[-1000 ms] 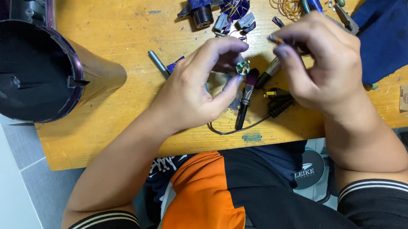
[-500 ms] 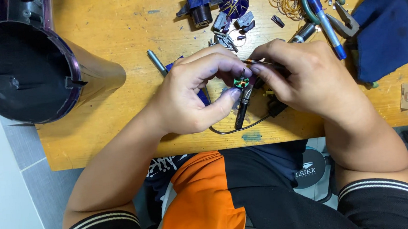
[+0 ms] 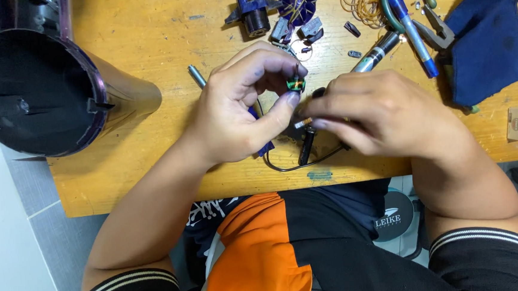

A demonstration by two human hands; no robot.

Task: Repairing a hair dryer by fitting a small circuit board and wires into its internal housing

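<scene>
My left hand (image 3: 239, 114) pinches the small green part (image 3: 295, 85) at the wooden table's (image 3: 145, 44) centre; my right hand (image 3: 377, 117), at three o'clock, is closed on its wires (hidden). I judge tugging could snap them.

Single view only: head-worn camera, looking almost straight down from above the seated person. Near range; both forearms enter from the bottom edge and meet mid-frame. The orange-yellow wooden bench (image 3: 145, 44) fills the upper half, its near edge running across the picture just below centre. Lower half takes in the person's lap and, at far left, grey tiled floor (image 3: 19, 238). No second view, so no overlap.
</scene>
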